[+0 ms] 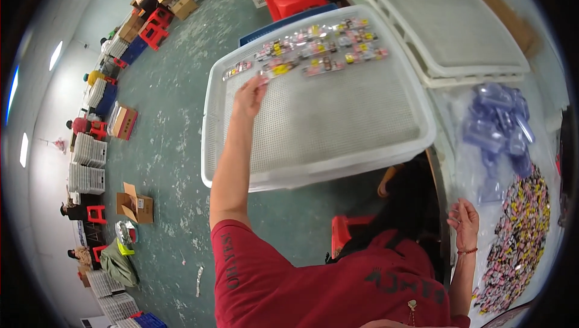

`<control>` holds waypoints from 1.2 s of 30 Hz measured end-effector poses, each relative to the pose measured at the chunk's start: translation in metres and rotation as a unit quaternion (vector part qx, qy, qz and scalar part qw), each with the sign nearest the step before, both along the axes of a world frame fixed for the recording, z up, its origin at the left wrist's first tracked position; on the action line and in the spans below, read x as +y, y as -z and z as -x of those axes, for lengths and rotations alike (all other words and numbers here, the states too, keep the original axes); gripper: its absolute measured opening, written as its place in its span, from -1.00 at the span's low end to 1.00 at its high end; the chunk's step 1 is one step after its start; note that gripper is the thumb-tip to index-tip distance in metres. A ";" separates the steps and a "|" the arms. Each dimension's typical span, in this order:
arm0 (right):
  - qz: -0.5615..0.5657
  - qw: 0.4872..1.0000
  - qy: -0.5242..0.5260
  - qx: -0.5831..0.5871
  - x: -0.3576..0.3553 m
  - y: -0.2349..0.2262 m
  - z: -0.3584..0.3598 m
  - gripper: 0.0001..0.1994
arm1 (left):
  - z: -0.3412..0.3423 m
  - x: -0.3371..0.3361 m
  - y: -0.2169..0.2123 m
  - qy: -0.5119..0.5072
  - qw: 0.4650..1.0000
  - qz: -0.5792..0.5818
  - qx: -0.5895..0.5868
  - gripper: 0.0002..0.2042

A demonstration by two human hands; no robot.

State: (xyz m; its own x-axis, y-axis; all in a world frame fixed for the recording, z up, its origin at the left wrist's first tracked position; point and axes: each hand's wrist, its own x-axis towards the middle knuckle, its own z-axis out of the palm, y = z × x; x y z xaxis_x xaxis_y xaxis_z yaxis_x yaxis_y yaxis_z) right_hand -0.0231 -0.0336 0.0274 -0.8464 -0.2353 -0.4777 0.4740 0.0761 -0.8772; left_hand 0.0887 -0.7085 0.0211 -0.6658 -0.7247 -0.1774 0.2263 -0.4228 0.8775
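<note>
My left hand point(249, 96) reaches over a large white mesh tray point(338, 123). Its fingertips pinch the near end of a slim clear plastic pack point(280, 69) filled with small pink, yellow and dark pieces. Similar filled packs point(322, 47) lie in rows at the tray's far side, and one pack point(237, 70) rests apart at the left. Over the table edge at the right, my right hand point(464, 225) has its fingers loosely curled and apart, with nothing visible in them. Beside it spreads a heap of small multicoloured pieces point(518, 231); past that lie empty clear bluish plastic shells point(497, 123).
Stacked white trays point(446, 23) stand at the far right, with cardboard point(509, 17) behind. A red stool point(347, 231) sits under the table side. Another person's hand point(386, 182) shows below the tray. An open carton point(135, 204) stands on the green floor; people work along the left wall.
</note>
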 end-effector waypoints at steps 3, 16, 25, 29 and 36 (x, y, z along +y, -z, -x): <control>-0.030 0.999 0.011 -0.030 0.003 0.019 0.005 -0.76 | -0.041 -0.080 0.016 -0.125 0.989 0.056 -0.055 -0.87; -0.105 0.991 0.080 -0.020 0.001 0.024 0.005 -0.78 | -0.029 -0.189 0.040 -0.329 0.927 0.057 -0.170 -0.77; -0.151 0.984 0.087 -0.021 0.004 0.027 0.006 -0.82 | -0.016 -0.206 0.048 -0.335 0.909 0.083 -0.233 -0.73; -0.147 0.985 0.089 -0.024 0.004 0.026 0.007 -0.84 | -0.002 -0.211 0.056 -0.344 0.857 0.119 -0.364 -0.61; -0.110 0.990 0.082 -0.026 0.002 0.029 0.008 -0.86 | -0.004 -0.237 0.076 -0.320 0.774 0.211 -0.503 -0.40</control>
State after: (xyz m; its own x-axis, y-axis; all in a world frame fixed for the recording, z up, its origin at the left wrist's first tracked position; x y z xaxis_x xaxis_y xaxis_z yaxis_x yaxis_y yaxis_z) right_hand -0.0309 -0.0316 -0.0020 -0.8370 0.0177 -0.5469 0.5406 0.1807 -0.8216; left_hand 0.0932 -0.9458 -0.0546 0.1758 -0.9839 -0.0312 -0.6175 -0.1349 0.7749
